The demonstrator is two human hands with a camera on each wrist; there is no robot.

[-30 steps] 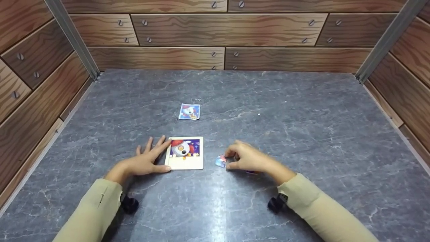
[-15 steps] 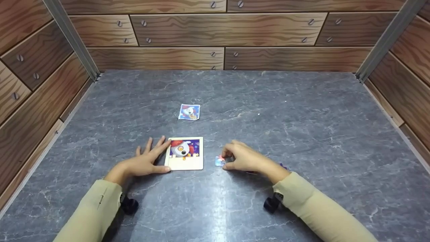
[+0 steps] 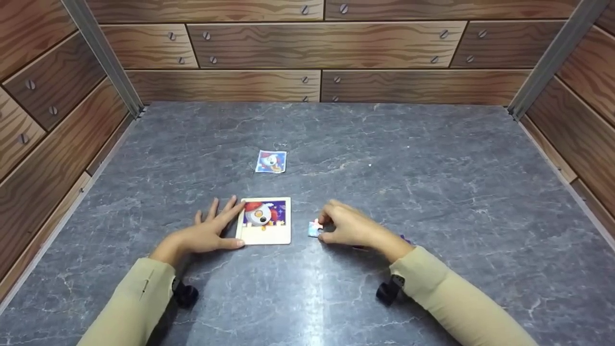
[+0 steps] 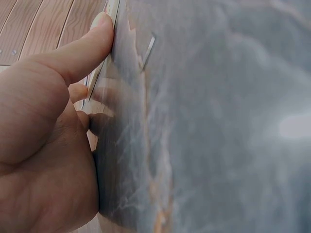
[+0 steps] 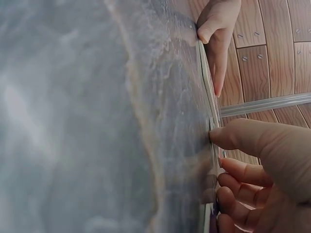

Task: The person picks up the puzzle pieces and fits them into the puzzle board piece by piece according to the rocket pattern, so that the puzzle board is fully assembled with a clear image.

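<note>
Two hands are at work on the table [image 3: 269,288], one at the board [image 3: 265,235] and one a little to the right of the board. Your left hand [image 3: 205,234] is spread out, with its pointing finger and thumb touching the board's left edge. That is a good way to stop the board from sliding, so press softly there and don't tip it up.

Your right hand [image 3: 350,226] has curled fingers and pinches the small puzzle piece [image 3: 314,228] with the thumb and a finger. The piece is to the right of the board, near it but not touching. It is mostly blue with a bit of pink. I can't tell if it lies flat or is lifted a tiny bit.

The step now looks like getting a good hold on that piece. It is thin, so it may be hard to pick up. Pinch it by its sides and don't cover its picture. If you squeeze too hard, it could pop out and skid.

The far part of the board has a bright picture, and the near part is bare. Past the far side of the board lies a small picture card [image 3: 271,162]. A look at it may help you turn the piece the right way. A purple bit [image 3: 404,238] shows well to the right of the board, mostly hidden, so try not to bump it.
</note>
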